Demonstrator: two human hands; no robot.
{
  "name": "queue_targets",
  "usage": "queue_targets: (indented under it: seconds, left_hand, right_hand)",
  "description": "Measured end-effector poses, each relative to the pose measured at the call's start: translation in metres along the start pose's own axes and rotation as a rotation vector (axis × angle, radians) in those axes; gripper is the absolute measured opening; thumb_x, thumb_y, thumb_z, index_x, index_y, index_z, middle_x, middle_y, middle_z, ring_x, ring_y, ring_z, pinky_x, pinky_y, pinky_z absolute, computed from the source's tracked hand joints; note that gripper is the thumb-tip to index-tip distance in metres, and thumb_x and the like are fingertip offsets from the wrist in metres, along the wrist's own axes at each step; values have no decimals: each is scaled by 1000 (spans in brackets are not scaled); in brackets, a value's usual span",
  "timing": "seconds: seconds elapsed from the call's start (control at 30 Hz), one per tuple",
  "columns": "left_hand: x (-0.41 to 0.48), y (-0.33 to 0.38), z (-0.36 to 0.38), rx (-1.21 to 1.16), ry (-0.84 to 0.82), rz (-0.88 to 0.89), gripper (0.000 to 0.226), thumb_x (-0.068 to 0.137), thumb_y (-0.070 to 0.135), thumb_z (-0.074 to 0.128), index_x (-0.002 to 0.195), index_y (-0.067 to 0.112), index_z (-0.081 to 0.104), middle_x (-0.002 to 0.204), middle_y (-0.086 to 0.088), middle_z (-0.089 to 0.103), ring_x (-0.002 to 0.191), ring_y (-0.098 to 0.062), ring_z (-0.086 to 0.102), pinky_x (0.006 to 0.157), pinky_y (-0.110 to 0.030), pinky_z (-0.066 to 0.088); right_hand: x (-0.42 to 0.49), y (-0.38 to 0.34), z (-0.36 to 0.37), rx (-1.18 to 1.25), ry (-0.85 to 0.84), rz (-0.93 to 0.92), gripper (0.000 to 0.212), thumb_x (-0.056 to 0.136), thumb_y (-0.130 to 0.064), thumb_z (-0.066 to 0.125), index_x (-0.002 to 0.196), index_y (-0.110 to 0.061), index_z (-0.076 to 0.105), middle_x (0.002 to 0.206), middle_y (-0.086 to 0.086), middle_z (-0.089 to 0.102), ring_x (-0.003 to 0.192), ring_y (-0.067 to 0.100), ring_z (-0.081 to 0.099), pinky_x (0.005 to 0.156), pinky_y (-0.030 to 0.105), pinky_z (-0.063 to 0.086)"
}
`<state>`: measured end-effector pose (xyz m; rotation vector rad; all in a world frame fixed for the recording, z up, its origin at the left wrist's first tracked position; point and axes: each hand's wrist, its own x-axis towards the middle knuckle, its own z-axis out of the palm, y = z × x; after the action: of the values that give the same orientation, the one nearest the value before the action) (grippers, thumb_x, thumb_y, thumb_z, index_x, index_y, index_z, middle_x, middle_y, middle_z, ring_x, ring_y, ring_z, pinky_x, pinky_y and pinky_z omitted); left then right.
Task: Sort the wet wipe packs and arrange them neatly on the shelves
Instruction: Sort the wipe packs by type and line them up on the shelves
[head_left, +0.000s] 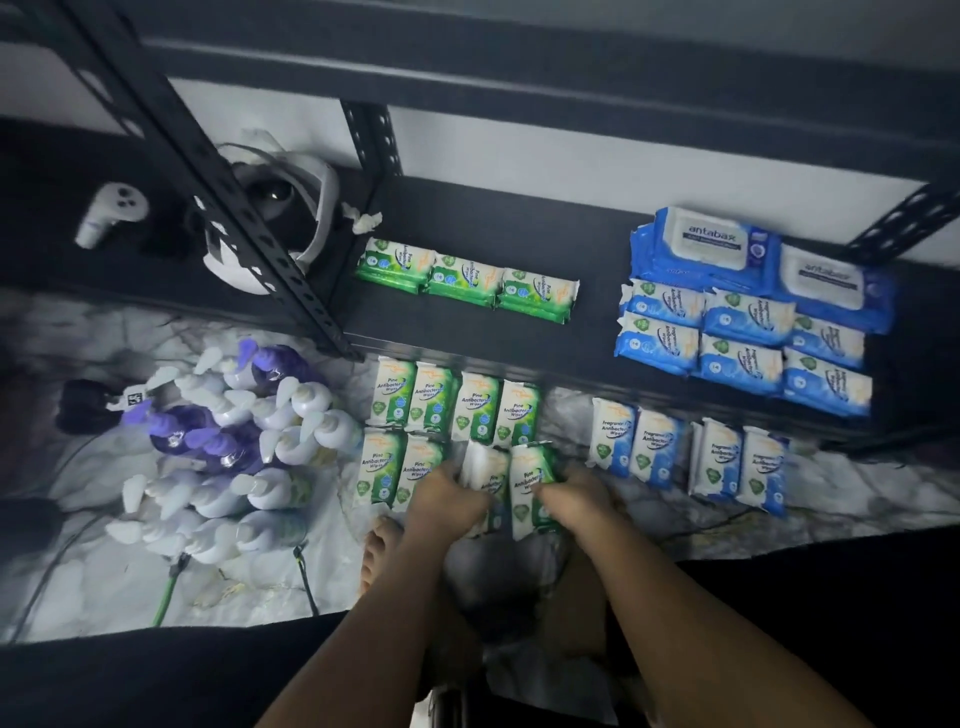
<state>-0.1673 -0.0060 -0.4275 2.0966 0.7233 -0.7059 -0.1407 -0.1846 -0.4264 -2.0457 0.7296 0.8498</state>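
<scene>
Gripping one pack apiece, the left hand (447, 501) and the right hand (576, 499) curl their fingers round two pine antibacterial wipe packs that stand side by side on the pale floor (675, 514). Of these, the left pack (488, 467) shows mostly its white side, and the right pack (527, 478) shows a white face with green lettering and a green foot. They touch the near row of the green floor packs (431, 400), which are lined upright in two rows just before the black metal shelf (587, 332). To the right, apart from these, the blue floor packs (657, 447) stand in two pairs, white above and blue below. On the shelf three green shelf packs (467, 280) lie flat in a row, end to end. At its right end the blue shelf packs (737, 338) lie in overlapping rows, with two large blue antabax packs (727, 244) with white lids behind them. A heap of white and purple bottles (234, 452) lies on the floor to the left
</scene>
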Motion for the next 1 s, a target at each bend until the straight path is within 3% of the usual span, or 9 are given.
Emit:
queue_targets:
  seconds: [0.17,0.33,0.4,0.5,0.63,0.7,0.77,0.83,1.0]
  left_hand:
    - [-41,22,-31,-145,28,79,34,66,23,85,94,18,65,83,3,68,76,-14,62,60,-26,46]
    - [-86,48,-73,-248,100,222,39,72,41,87,87,12,67,73,-3,72,62,-14,64,59,-31,48]
    - [-107,61,-97,-273,135,289,41,72,47,86,84,13,67,70,-3,71,60,-14,63,60,-30,48]
    - [-142,83,-133,-340,172,393,60,65,57,86,92,6,67,83,-16,72,66,-27,67,62,-41,54]
    - [-191,112,-171,-464,173,529,33,78,32,87,99,12,72,83,-6,76,59,-10,65,48,-20,47]
    - [-211,129,-187,-492,167,601,27,79,30,85,99,16,73,85,-2,77,65,-8,70,52,-17,49]
    - [-221,147,-201,-515,152,667,30,80,32,84,105,19,74,93,-1,78,81,-15,75,68,-25,57]
    - [-223,165,-213,-529,151,710,37,81,35,83,115,24,71,101,-2,77,89,-20,76,77,-35,59]
    - [-213,209,-233,-538,207,764,42,81,39,84,117,30,65,98,-1,76,84,-15,73,66,-30,55]
  right_hand:
    - [-51,-20,-30,100,13,-114,14,84,-29,76,93,-19,73,86,0,75,78,18,70,78,33,59]
    - [-115,-51,-64,329,13,-290,13,87,-19,75,87,-28,66,97,0,75,87,18,71,83,40,57]
    - [-140,-66,-81,379,23,-379,15,87,-22,76,96,-31,67,102,-3,74,91,16,70,83,40,58]
    - [-177,-90,-111,456,38,-518,21,89,-24,76,106,-31,67,102,-9,73,91,10,70,75,32,55]
    - [-224,-124,-150,532,36,-678,28,89,-23,74,113,-37,66,98,-10,76,82,7,73,65,26,51]
    - [-241,-141,-167,523,80,-765,42,89,-25,75,126,-39,61,94,-11,77,80,5,74,65,26,53]
    - [-255,-159,-183,504,140,-844,52,88,-26,75,134,-40,54,87,-13,77,76,3,74,64,25,53]
    - [-262,-176,-195,487,175,-897,57,88,-28,75,139,-37,50,85,-15,77,77,2,73,70,28,55]
    - [-260,-218,-217,509,226,-927,70,84,-36,78,145,-36,43,101,-7,75,90,9,73,86,37,58]
